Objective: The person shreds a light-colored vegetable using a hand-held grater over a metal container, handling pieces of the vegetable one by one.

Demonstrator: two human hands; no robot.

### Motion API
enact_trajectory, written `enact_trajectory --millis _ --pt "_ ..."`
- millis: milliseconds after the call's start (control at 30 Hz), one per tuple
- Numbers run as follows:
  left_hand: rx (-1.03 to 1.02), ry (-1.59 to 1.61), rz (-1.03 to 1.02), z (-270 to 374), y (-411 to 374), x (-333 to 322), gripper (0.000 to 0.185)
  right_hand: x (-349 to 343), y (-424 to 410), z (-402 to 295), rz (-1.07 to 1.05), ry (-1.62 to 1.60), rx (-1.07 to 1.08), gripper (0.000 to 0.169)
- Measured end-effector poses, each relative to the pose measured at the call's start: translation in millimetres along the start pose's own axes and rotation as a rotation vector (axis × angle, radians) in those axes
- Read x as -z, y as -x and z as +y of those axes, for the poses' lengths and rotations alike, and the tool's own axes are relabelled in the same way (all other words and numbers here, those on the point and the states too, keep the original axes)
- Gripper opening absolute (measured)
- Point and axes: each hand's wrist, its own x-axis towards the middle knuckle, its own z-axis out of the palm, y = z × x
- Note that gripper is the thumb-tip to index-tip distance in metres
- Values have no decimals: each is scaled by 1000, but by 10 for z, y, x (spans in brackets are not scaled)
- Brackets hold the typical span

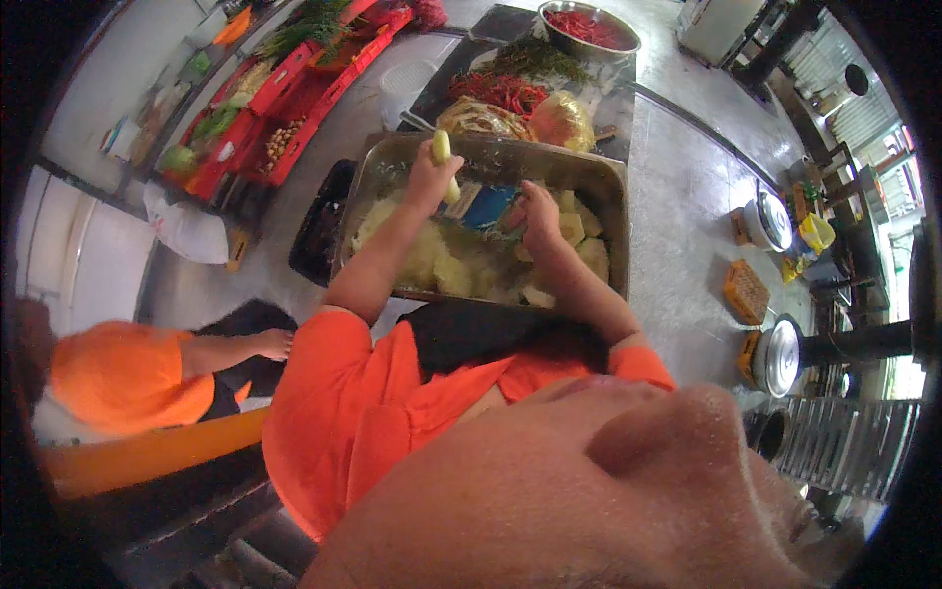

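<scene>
My left hand (430, 180) grips a long pale yellow-green vegetable piece (441, 147), raised over the left part of a deep metal tray (623, 221). Inside the tray, my right hand (539, 212) has its fingers curled beside a flat blue object (491, 207) with a light printed patch. Whether the fingers hold anything is too blurred to tell. Pale shredded vegetable (416, 254) fills the tray's left and front. Larger cut pale chunks (581, 224) lie to the right, partly behind my right forearm.
Beyond the tray are filled plastic bags (563, 121), red chillies (500, 92), green herbs (541, 62) and a metal bowl (631, 46) of red pieces. A black container (324, 221) stands at left. Red crates (294, 88) hold vegetables. Another person (125, 375) is at lower left; lidded pots (778, 357) stand right.
</scene>
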Motion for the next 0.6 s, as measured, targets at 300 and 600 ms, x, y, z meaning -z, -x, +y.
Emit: enact_trajectory --millis 300,600 --pt "55 66 161 -562 -174 179 40 75 20 130 7 -51 -69 15" --pt "-41 -191 115 -570 -132 118 47 328 -57 366 -56 223 180 31"
